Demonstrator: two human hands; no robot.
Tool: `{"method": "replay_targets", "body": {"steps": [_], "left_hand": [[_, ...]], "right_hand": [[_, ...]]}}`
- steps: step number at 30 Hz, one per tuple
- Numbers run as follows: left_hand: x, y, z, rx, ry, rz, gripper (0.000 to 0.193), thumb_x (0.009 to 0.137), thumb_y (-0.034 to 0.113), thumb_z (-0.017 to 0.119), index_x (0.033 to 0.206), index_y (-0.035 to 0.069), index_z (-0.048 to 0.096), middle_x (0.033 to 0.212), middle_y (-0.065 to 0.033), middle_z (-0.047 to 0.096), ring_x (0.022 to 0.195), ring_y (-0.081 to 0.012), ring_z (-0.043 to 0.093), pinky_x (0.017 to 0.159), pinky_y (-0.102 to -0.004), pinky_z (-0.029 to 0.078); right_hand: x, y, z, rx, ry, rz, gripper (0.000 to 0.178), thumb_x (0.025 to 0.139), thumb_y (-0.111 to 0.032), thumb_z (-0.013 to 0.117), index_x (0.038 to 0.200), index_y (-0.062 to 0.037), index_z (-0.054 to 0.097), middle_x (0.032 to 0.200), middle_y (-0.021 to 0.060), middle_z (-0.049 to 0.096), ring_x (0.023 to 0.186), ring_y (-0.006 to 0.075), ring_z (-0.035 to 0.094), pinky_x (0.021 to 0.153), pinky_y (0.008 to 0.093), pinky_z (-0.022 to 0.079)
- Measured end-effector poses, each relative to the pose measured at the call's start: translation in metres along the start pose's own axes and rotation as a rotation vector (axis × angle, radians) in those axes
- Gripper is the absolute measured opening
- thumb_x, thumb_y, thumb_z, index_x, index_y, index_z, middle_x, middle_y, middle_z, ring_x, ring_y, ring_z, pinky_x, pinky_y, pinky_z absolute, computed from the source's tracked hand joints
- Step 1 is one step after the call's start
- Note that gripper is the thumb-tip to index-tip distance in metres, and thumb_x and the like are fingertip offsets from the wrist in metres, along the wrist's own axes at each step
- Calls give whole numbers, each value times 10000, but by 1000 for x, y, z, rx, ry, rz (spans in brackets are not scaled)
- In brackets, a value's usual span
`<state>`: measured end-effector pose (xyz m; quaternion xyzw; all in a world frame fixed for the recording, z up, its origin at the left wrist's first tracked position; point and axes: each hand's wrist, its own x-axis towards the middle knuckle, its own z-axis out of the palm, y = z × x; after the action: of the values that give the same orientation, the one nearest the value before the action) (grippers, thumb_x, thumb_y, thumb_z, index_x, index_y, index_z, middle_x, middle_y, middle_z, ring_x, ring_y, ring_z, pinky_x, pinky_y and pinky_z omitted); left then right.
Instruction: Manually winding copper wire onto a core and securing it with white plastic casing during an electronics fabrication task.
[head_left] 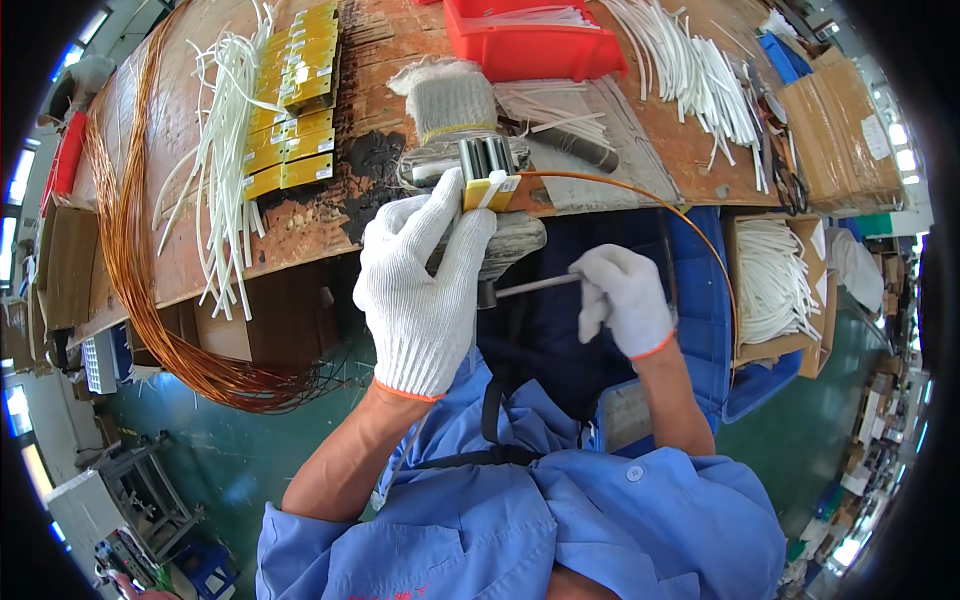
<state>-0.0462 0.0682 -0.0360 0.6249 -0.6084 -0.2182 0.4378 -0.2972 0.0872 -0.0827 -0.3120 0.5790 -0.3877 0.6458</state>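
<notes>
My left hand [420, 285], in a white knitted glove, grips a small yellow block with dark grey metal pieces [489, 172] between thumb and fingers. The block is at the table's front edge, by a pad of layered grey cloth [515, 240]. A short white sleeve lies across its front, and an orange-brown wire [620, 187] arcs from it to the right and down. My right hand [625, 295], gloved too, is closed round the thin handle of a small hammer [535, 287]. The hammer's dark head hangs below the pad, apart from the block.
On the worn wooden table [390, 90] are several yellow blocks [295, 110], white sleeves [215, 150], a red bin [535, 45] and a cardboard box [840, 130]. A bundle of copper-coloured wire [150, 320] droops over the left edge. At right, a carton of white tubing [770, 280] stands lower.
</notes>
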Motion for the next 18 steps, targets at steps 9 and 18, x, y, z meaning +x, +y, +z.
{"method": "replay_targets", "body": {"steps": [9, 18], "left_hand": [[-5, -17, 24, -341, 61, 6, 447, 957, 42, 858, 1395, 10, 778, 1149, -109, 736, 976, -154, 715, 889, -291, 592], [-1, -21, 29, -319, 109, 119, 422, 948, 20, 849, 1366, 10, 789, 1179, -135, 740, 1026, -205, 732, 960, -335, 588]], "right_hand": [[10, 92, 24, -295, 178, -154, 332, 1086, -279, 738, 1218, 25, 741, 838, 108, 703, 622, 236, 667, 627, 385, 599], [-4, -72, 3, -1480, 257, -1135, 413, 998, -299, 781, 1318, -50, 702, 954, 106, 710, 903, 322, 727, 761, 428, 591]]}}
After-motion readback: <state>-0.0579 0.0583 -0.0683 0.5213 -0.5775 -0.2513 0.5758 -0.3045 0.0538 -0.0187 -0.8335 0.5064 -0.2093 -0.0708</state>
